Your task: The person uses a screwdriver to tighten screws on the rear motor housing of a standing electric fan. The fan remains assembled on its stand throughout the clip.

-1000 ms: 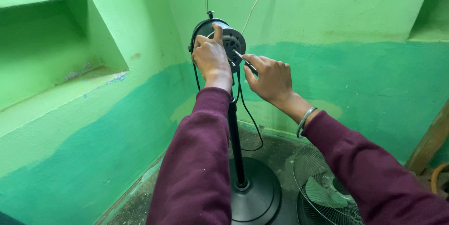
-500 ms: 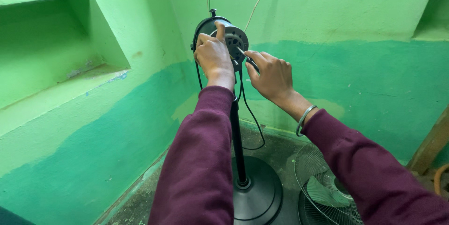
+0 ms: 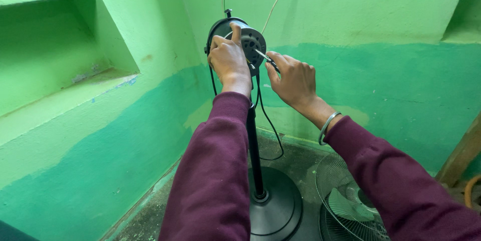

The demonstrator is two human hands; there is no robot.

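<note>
A black pedestal fan stand rises from a round base (image 3: 275, 206), topped by the bare fan motor head (image 3: 249, 40) with no guard or blades. My left hand (image 3: 228, 60) grips the left side of the motor head, thumb up against its face. My right hand (image 3: 293, 78) holds a thin dark-handled tool (image 3: 264, 57), likely a screwdriver, with its tip touching the motor's front face. Both arms wear maroon sleeves, and a metal bangle (image 3: 326, 126) sits on my right wrist.
A wire fan guard with blades (image 3: 348, 203) lies on the floor at the right of the base. A black cord (image 3: 270, 131) hangs from the motor. Green walls close in, a ledge (image 3: 65, 105) at left, and a wooden plank (image 3: 463, 153) leans at far right.
Both hands stay on the motor head with only small shifts. The view has tilted slightly, so the fan sits a little higher and more central.
</note>
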